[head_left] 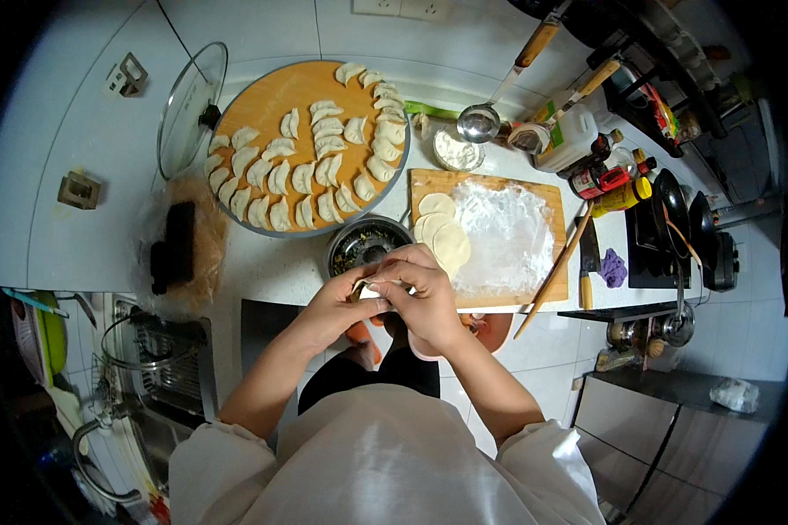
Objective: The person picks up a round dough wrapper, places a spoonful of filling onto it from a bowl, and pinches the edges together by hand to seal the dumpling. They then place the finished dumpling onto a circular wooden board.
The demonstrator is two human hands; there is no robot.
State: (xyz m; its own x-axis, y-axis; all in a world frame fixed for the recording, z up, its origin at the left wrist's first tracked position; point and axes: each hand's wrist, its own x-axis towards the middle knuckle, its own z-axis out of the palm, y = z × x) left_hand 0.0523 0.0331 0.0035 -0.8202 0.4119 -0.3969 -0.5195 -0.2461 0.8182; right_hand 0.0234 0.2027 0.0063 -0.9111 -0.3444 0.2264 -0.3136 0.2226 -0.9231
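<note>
Between the fingers of both hands is a dumpling (369, 293), its pale wrapper partly folded. My left hand (341, 302) supports it from the left, and my right hand (417, 285) pinches its edge from the right; the fingers hide most of it. Just beyond them stands a metal bowl (345, 231) of dark green filling. To the right, several round dough wrappers (451, 244) overlap on a floured wooden cutting board (555, 262). Farther left, a round wooden board (266, 98) carries many pleated dumplings in curved rows.
A rolling pin (557, 266) lies slanted across the cutting board's right edge, past the counter front. Beside it are a cleaver (588, 256) and a purple cloth (612, 268). A bowl of flour (458, 149) and several bottles (591, 180) stand behind. A glass lid (192, 111) leans at left.
</note>
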